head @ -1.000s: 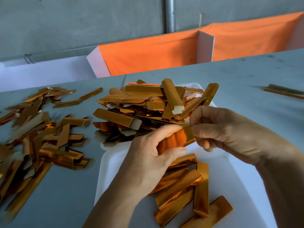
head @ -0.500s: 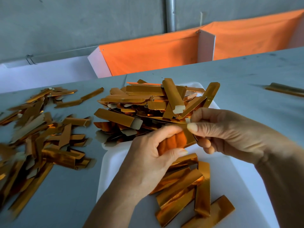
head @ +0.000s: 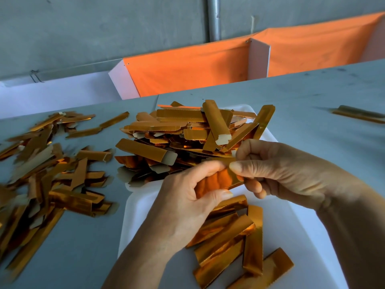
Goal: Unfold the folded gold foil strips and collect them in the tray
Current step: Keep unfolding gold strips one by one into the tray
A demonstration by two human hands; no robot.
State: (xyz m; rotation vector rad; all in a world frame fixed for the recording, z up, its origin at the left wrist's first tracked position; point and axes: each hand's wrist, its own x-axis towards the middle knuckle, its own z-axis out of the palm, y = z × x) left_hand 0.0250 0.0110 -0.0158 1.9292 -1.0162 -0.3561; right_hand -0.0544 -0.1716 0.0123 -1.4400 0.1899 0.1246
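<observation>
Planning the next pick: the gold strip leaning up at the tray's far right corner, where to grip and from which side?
Pinch the raised upper end of the leaning strip, coming from the right over the bare table. That end sticks up free of the pile; its lower end is buried under other strips, so a low grip would likely disturb them.

Two hands [head: 229, 184]; one white tray [head: 302, 236]; gold foil strips [head: 177, 130] too many to count.

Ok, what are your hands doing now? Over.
Left hand and right hand both pinch one gold strip above the white tray. Opened strips lie below. Nothing in the way.
</observation>
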